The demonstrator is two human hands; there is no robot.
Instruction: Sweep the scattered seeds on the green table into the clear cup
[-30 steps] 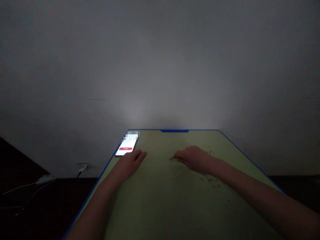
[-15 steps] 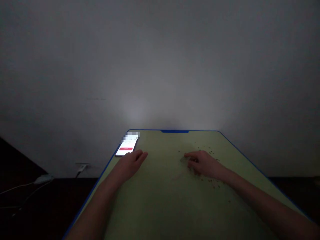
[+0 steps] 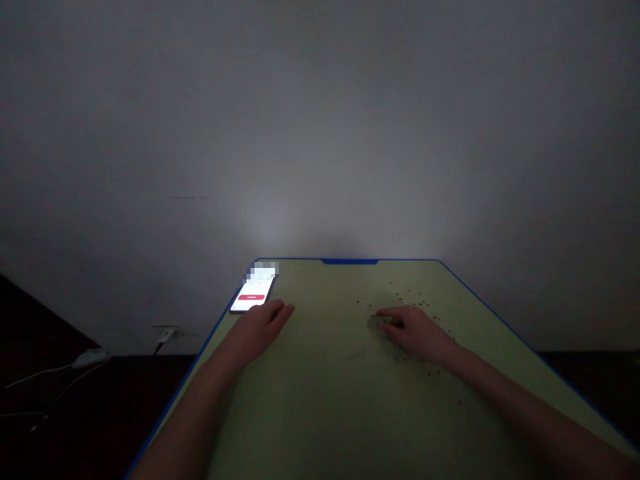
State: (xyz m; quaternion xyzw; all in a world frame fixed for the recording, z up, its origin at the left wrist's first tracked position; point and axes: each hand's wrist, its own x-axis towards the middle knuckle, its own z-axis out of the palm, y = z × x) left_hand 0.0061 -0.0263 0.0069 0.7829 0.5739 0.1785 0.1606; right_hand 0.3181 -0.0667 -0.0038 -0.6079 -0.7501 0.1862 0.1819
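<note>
My right hand [image 3: 413, 328] is on the right half of the table, with thumb and index finger closed on the rim of a clear see-through container [image 3: 381, 332]. Its exact shape is hard to make out in the dim light, and the hand hides part of it. Small dark bits [image 3: 417, 303] lie scattered around and beyond that hand. At the left, my left hand [image 3: 265, 325] rests on the table with its fingers stretched out, holding nothing. Just beyond it lies a phone [image 3: 256, 288] with a lit screen, its near corner by the knuckles.
The pale green table [image 3: 320, 400] has a blue edge and a blue tab [image 3: 350, 261] at the far side, close to a grey wall [image 3: 320, 133]. On the left, a plug [image 3: 166, 335] and a white power strip [image 3: 90, 358] with cables are near the floor.
My right hand has shifted slightly right and nearer, and the clear container now shows more below its fingers. More of the dark bits beyond the hand are visible. My left hand stays put.
</note>
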